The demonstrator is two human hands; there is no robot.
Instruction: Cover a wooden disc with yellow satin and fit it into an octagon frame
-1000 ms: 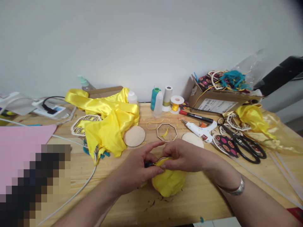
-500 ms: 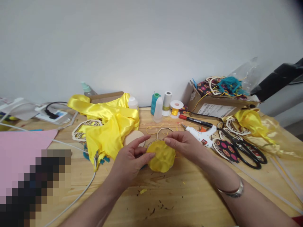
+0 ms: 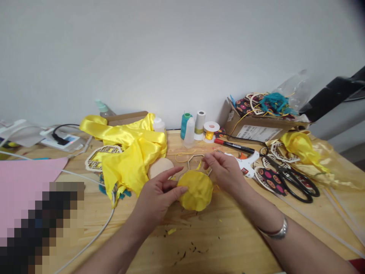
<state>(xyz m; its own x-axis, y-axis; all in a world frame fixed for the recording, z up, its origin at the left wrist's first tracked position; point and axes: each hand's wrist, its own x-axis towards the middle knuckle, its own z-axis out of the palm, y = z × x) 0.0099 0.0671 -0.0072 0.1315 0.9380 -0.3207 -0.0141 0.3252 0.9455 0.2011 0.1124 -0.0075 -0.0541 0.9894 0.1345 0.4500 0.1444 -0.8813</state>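
A round disc covered in yellow fabric [image 3: 196,191] is pinched at its left edge by my left hand [image 3: 159,194], thumb on the face. Just above its top right, my right hand [image 3: 224,169] is closed, with a small yellow scrap [image 3: 199,165] hanging by its fingertips. Behind the disc shows part of a thin wooden octagonal frame [image 3: 191,160]. A plain pale disc [image 3: 160,167] lies beyond my left fingers. My right hand partly covers a white glue gun [image 3: 248,165].
Yellow satin [image 3: 128,152] is heaped at left. Thread spools [image 3: 211,131] and a small bottle [image 3: 189,133] stand near the wall. At right are black scissors [image 3: 296,182], a marker [image 3: 234,145] and a filled cardboard box [image 3: 258,131]. A white cable [image 3: 107,224] crosses the left side.
My right hand has lifted away from the disc's top edge, slightly up and right, with a yellow scrap now showing at its fingertips. My left hand keeps its hold on the disc.
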